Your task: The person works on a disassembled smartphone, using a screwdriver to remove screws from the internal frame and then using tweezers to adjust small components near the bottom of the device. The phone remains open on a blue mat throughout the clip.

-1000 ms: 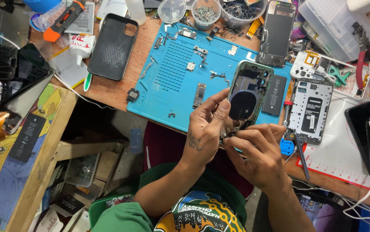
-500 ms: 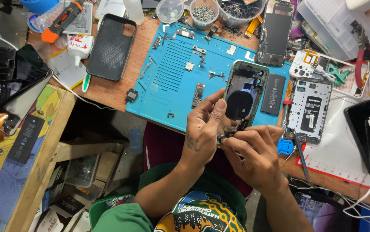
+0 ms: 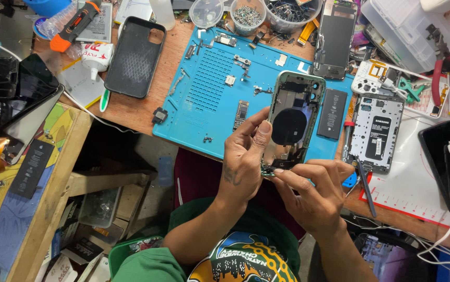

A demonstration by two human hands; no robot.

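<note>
A cluttered wooden tabletop (image 3: 146, 112) carries everything here, and on it lies a large blue repair mat (image 3: 212, 99) dotted with small screws and metal parts. A black phone case (image 3: 135, 56) lies face up to the left of the mat. To the right of the mat sits a second opened phone body (image 3: 376, 133) with a white interior, and above it a dark phone screen (image 3: 335, 39) lies flat. Clear tubs of screws (image 3: 248, 15) stand along the mat's far edge.

Over the mat's near right corner, the opened phone housing (image 3: 293, 117) with a green rim is held tilted up, its inside facing the camera and showing a round black coil. A loose black battery (image 3: 332, 114) lies on the mat just beside it on the right.

The left hand (image 3: 243, 156) is closed around the housing's lower left edge, thumb pressed up along the frame and fingers curled behind it. The right hand (image 3: 313, 190) meets it at the housing's bottom end; its fingers are drawn together, index fingertip and thumb pinched on a tiny green component (image 3: 267, 171) at the lower edge. The two hands touch each other there.

A small circuit board (image 3: 241, 112) rests on the mat just left of the housing.
</note>
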